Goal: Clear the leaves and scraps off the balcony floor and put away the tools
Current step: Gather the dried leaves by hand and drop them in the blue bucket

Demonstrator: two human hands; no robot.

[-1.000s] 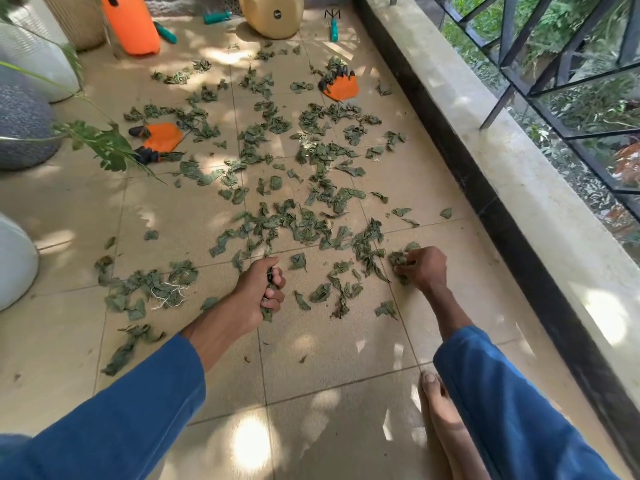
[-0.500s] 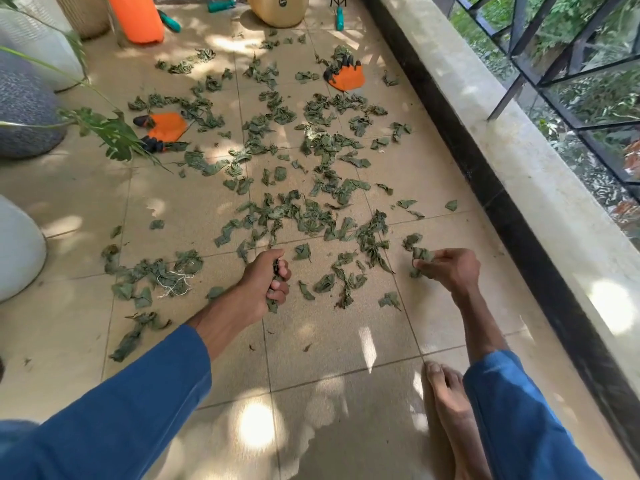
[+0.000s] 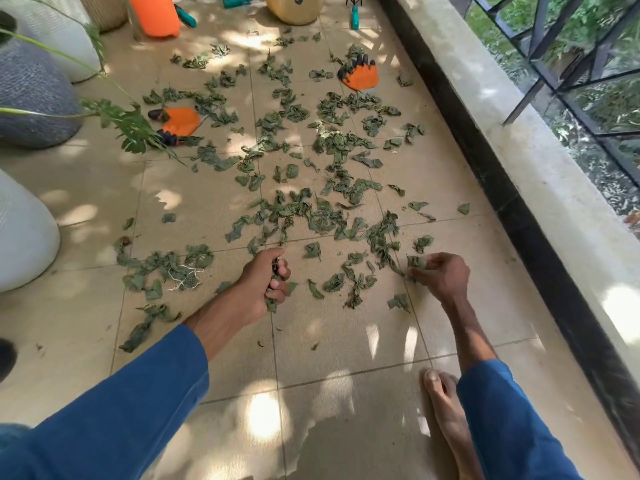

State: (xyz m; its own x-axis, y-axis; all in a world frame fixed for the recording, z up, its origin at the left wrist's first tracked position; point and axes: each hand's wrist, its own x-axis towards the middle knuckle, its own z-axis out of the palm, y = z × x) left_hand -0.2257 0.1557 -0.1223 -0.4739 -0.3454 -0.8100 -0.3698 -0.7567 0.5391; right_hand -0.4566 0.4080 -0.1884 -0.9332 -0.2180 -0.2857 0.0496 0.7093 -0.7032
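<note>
Both hands held leaves: left hand (image 3: pixel 263 282) fisted round a bunch (image 3: pixel 271 304), right hand (image 3: pixel 445 275) pinched a clump (image 3: pixel 415 263); loose leaves (image 3: pixel 311 216) littered the balcony floor (image 3: pixel 346 341) centre to far edge, around two orange gloves (image 3: pixel 360 77)

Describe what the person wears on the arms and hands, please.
Both arms are in loose sleeves of plain blue cloth. The left sleeve and the right sleeve end short of the wrists. The left hand and the right hand are bare: no gloves, and no ring, watch or bracelet shows.
</note>
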